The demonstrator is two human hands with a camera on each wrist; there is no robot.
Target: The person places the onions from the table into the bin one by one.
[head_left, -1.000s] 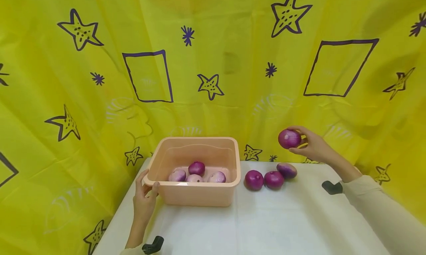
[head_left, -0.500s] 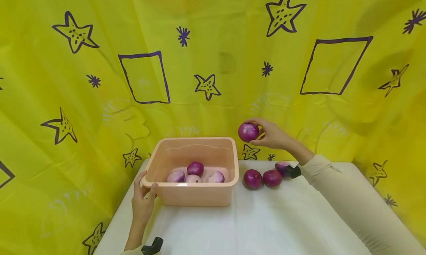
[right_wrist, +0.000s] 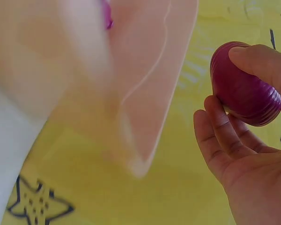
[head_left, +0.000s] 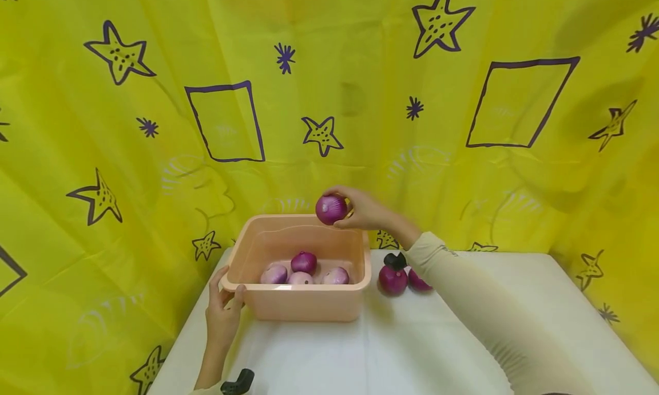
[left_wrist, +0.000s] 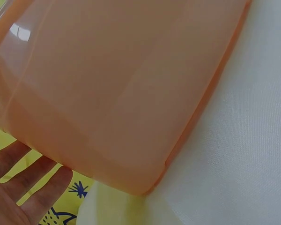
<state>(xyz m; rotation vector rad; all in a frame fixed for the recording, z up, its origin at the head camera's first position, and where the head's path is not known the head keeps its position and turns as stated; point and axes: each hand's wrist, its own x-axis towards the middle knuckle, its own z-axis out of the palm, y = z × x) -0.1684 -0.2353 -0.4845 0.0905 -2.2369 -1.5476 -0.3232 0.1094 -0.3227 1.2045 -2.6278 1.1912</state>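
My right hand (head_left: 362, 210) holds a purple onion (head_left: 331, 209) between thumb and fingers, above the back right rim of a peach plastic tub (head_left: 304, 303). In the right wrist view the thumb lies across this onion (right_wrist: 243, 89) with fingertips against its other side. My left hand (head_left: 222, 315) grips the tub's front left corner, thumb at the rim and fingers along the left side. Inside the tub lie several onions: a deep purple one (head_left: 304, 263) and paler ones, including a whitish-purple onion (head_left: 336, 276) at the right.
Right of the tub, a purple onion (head_left: 393, 280) and another onion (head_left: 419, 281) sit on the white tabletop (head_left: 329, 355), partly covered by the right sleeve (head_left: 479, 309) and a dark wrist device (head_left: 395, 261). A yellow patterned curtain (head_left: 360, 57) hangs behind the table.
My right hand has carried the onion leftward from above the loose onions to over the tub. The right sleeve now hides the farthest loose onion. My left hand stays at the tub's corner.
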